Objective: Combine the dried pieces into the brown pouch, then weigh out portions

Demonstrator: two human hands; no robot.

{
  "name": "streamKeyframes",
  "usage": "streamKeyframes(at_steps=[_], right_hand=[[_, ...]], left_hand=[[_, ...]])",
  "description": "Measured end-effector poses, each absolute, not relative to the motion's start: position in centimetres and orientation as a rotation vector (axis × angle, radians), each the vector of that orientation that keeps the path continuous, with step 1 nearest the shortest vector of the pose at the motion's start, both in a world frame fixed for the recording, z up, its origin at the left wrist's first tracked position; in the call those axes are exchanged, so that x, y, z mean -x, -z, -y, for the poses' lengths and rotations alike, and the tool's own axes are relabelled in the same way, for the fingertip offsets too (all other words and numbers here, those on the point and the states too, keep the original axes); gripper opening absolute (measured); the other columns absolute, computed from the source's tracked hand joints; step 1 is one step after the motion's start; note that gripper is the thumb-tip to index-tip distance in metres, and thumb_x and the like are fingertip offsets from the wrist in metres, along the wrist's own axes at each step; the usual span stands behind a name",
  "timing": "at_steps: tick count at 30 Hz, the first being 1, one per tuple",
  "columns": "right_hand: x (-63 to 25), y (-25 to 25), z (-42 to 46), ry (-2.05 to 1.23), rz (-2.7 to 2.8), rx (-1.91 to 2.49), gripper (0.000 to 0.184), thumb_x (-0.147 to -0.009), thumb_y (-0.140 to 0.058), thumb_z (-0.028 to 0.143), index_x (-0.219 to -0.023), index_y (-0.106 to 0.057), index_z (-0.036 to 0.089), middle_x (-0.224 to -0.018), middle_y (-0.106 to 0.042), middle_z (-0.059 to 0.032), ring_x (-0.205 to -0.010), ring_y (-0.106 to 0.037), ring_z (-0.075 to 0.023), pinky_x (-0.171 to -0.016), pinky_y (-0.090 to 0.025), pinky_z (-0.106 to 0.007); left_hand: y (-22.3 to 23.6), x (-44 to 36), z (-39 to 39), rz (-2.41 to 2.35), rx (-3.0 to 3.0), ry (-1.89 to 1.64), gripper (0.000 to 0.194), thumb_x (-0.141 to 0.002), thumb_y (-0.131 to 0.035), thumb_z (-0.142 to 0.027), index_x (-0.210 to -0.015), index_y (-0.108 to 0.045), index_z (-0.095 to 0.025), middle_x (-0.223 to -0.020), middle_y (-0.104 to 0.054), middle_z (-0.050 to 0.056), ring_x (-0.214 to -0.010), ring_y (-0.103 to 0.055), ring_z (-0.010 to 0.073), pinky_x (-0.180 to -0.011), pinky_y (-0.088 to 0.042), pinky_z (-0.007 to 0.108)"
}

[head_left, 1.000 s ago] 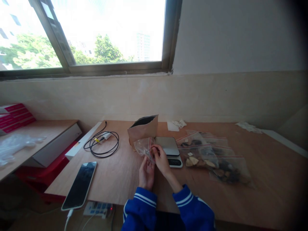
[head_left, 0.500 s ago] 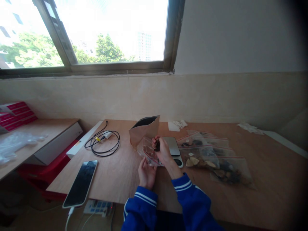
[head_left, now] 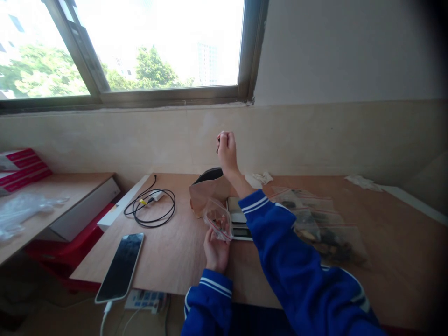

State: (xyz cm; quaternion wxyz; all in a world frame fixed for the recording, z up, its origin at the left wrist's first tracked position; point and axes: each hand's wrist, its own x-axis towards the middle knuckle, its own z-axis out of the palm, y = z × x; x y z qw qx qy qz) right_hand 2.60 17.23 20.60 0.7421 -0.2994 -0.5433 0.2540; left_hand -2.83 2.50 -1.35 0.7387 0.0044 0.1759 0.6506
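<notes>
Clear bag: centre of the frame, mouth open, small reddish and brown bits inside (head_left: pixel 219 221)
Left hand: below the clear bag, fingers curled against its lower edge, holding it (head_left: pixel 216 249)
Right hand: raised above centre, in front of the wall, fingers closed around a dark piece (head_left: pixel 227 147)
Dark piece: mostly hidden in the right fist, an edge showing at its left (head_left: pixel 218 145)
Brown pouch: upright and open-topped, just behind the clear bag (head_left: pixel 209 190)
Scale: just right of the clear bag, partly covered by the right sleeve (head_left: pixel 242 233)
Zip bags: overlapping at centre right, dark and pale pieces inside (head_left: pixel 338 242)
Black cable: coiled, left of centre (head_left: pixel 174 210)
Phone: lower left, white lead plugged in (head_left: pixel 121 268)
Counter: wooden, carrying these bags, pouch and scale (head_left: pixel 175 261)
</notes>
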Motion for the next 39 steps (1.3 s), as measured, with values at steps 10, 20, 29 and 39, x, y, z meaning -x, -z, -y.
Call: streamKeyframes(at_steps=[10,20,29,39], right_hand=[[-1.5,-17.3,-17.3,-0.141,1.609,0.781,0.015,-0.090,-0.037,0.033,-0.080,-0.040,0.022,-0.070,-0.048,0.0006,-0.067,-0.046,-0.0153,-0.066,-0.036,-0.027],[-3.0,-16.0,-17.4,-0.123,1.714,0.846,0.013,-0.090,-0.039,0.029,-0.081,-0.044,0.021,-0.072,-0.051,-0.0003,-0.067,-0.049,-0.0156,-0.066,-0.037,-0.027],[-3.0,-15.3,-16.3,0.130,1.835,0.791,0.013,-0.091,-0.038,0.023,-0.081,-0.046,0.021,-0.079,-0.053,-0.0049,-0.081,-0.048,-0.0209,-0.076,-0.040,-0.032],[-3.4,-15.2,-16.3,0.255,1.932,0.830,0.021,-0.094,-0.034,0.024,-0.080,-0.050,0.020,-0.085,-0.053,-0.0064,-0.084,-0.048,-0.0214,-0.080,-0.042,-0.034]], left_hand=[[1.4,2.8,-2.5,-0.378,-0.031,-1.418,0.022,-0.082,-0.052,-0.023,-0.098,-0.066,-0.016,-0.115,-0.065,0.009,-0.103,-0.062,0.0209,-0.082,-0.051,0.030],[1.5,2.8,-2.6,-0.374,0.038,-1.430,0.022,-0.082,-0.052,-0.020,-0.098,-0.065,-0.015,-0.110,-0.067,0.010,-0.095,-0.065,0.0205,-0.078,-0.052,0.030],[1.4,2.9,-2.6,-0.376,0.028,-1.429,0.023,-0.083,-0.050,-0.021,-0.098,-0.066,-0.015,-0.112,-0.066,0.010,-0.099,-0.064,0.0201,-0.084,-0.051,0.030],[1.4,3.0,-2.6,-0.348,0.037,-1.427,0.022,-0.082,-0.051,-0.021,-0.096,-0.067,-0.016,-0.114,-0.066,0.010,-0.099,-0.064,0.0200,-0.082,-0.051,0.030]])
